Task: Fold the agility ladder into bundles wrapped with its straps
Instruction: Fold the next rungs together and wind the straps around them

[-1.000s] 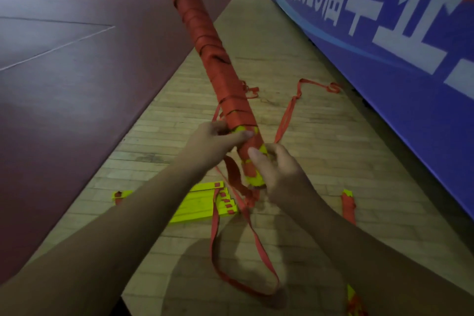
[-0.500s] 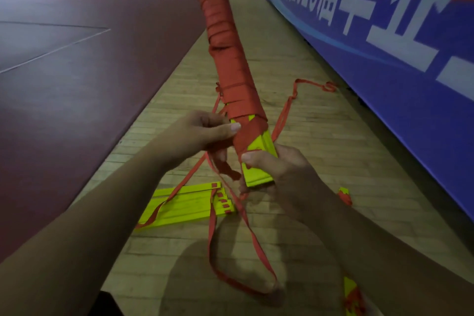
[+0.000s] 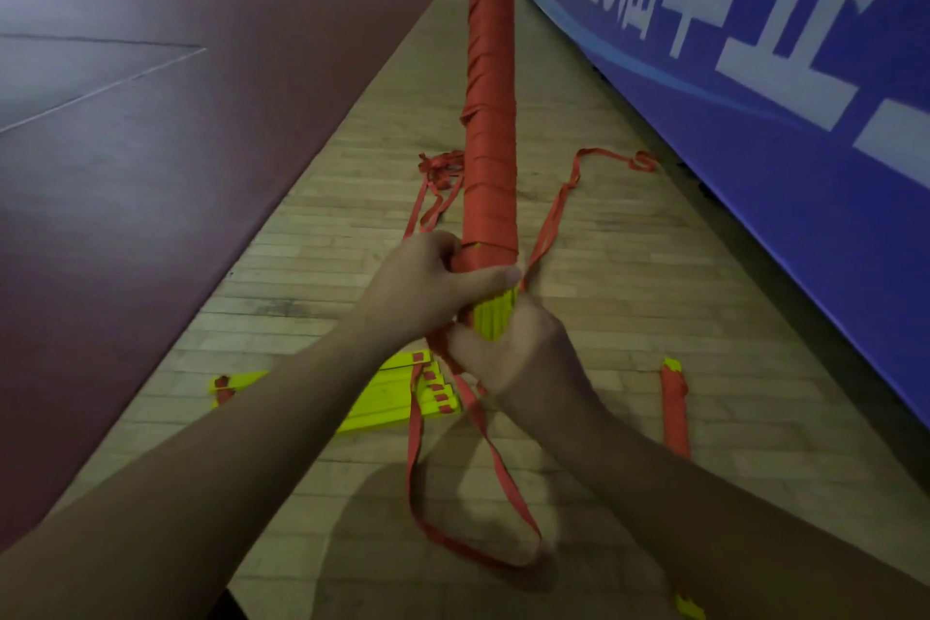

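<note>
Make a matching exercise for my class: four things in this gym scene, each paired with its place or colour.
1 tall wrapped bundle
2 unwrapped yellow rungs
3 short wrapped bundle
4 banner

A blue, along the right side
B gripped by left hand and right hand
C floor, nearer the banner
D floor, partly hidden by left arm

Pairs: 1-B, 2-D, 3-C, 4-A
</note>
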Demonstrator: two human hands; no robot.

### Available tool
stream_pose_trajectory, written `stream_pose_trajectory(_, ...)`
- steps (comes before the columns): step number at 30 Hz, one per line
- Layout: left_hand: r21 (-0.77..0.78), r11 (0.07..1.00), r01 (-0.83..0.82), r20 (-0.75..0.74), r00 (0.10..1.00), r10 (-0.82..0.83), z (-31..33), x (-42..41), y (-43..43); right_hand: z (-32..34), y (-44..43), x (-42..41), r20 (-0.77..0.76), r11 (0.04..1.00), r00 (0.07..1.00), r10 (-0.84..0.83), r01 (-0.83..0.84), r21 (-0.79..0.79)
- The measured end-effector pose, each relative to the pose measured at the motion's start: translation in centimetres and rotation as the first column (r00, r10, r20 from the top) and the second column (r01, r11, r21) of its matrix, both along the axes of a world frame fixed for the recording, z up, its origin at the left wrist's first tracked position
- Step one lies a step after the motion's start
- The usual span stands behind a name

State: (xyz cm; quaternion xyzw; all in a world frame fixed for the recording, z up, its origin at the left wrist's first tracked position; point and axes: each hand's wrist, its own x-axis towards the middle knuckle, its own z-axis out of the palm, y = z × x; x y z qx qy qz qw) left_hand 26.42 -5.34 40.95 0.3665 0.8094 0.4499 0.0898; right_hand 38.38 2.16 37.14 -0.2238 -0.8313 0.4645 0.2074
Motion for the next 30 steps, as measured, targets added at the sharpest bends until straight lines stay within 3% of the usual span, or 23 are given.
stream_pose_trajectory(3, 0.162, 0.977, 0.141, 0.230, 0.957, -0.176, 0.5, -1.0, -1.7, 2.3, 2.3, 0.6, 0.102, 0.956, 0.952, 0.287, -0.279, -0.085)
stream_pose_trajectory(4, 0.198, 0.959, 0.201, 0.321, 0.912, -0.257, 0.3, -1.2, -2.2, 3.0, 3.8, 0.6, 0.026, 0.950, 0.963, 0.268, -0.259, -0.172)
stream_pose_trajectory(5, 0.216, 0.941, 0.261, 0.377, 0.867, -0.327, -0.2, -1.1, -2.4, 3.6, 5.6, 0.5, -0.067, 0.919, 0.985, 0.160, -0.173, -0.353)
stream_pose_trajectory(6, 0.229, 0.922, 0.313, 0.414, 0.826, -0.383, -0.7, -0.7, -2.4, 3.9, 7.3, 0.4, -0.135, 0.833, 0.990, 0.040, -0.108, -0.543)
stream_pose_trajectory(8, 0.265, 0.878, 0.399, 0.487, 0.731, -0.479, -2.2, 0.2, -1.6, 3.8, 9.1, 0.3, -0.240, 0.616, 0.969, -0.048, -0.161, -0.771)
stream_pose_trajectory(11, 0.345, 0.784, 0.517, 0.567, 0.551, -0.613, -4.0, 1.9, -0.6, 2.6, 9.2, 0.3, -0.438, 0.273, 0.895, -0.080, -0.403, -0.874)
stream_pose_trajectory(13, 0.392, 0.740, 0.547, 0.603, 0.454, -0.655, -4.9, 2.9, 0.1, 2.3, 9.3, 0.8, -0.494, 0.200, 0.862, -0.116, -0.467, -0.862)
stream_pose_trajectory(15, 0.387, 0.734, 0.558, 0.617, 0.434, -0.656, -5.0, 2.8, -0.1, 2.4, 9.1, 0.6, -0.495, 0.226, 0.864, -0.095, -0.465, -0.856)
stream_pose_trajectory(16, 0.318, 0.728, 0.607, 0.592, 0.473, -0.652, -4.7, 2.7, -0.1, 2.5, 9.2, 0.6, -0.482, 0.271, 0.873, -0.082, -0.446, -0.853)
stream_pose_trajectory(18, 0.049, 0.701, 0.711, 0.484, 0.597, -0.640, -3.8, 2.0, -0.2, 2.4, 9.7, 0.8, -0.423, 0.426, 0.905, -0.046, -0.365, -0.828)
stream_pose_trajectory(21, -0.248, 0.661, 0.708, 0.444, 0.690, -0.572, -3.2, 1.3, -0.2, 1.7, 10.2, 0.6, -0.326, 0.666, 0.942, -0.082, -0.192, -0.721)
stream_pose_trajectory(23, -0.364, 0.693, 0.622, 0.326, 0.782, -0.531, -3.2, 1.7, -0.1, 1.1, 10.1, 0.1, -0.293, 0.761, 0.934, -0.203, -0.038, -0.648)
stream_pose_trajectory(26, -0.439, 0.816, 0.376, 0.015, 0.911, -0.412, -3.5, 3.9, 0.6, 0.6, 10.0, -0.8, -0.335, 0.814, 0.878, -0.343, 0.100, -0.573)
stream_pose_trajectory(28, -0.468, 0.867, 0.174, -0.226, 0.924, -0.307, -4.4, 5.7, 1.1, 0.5, 10.1, -1.2, -0.362, 0.817, 0.851, -0.380, 0.126, -0.563)
stream_pose_trajectory(30, -0.410, 0.909, 0.074, -0.383, 0.890, -0.246, -5.6, 6.1, 1.7, 0.9, 10.0, -1.3, -0.373, 0.792, 0.839, -0.395, 0.105, -0.602)
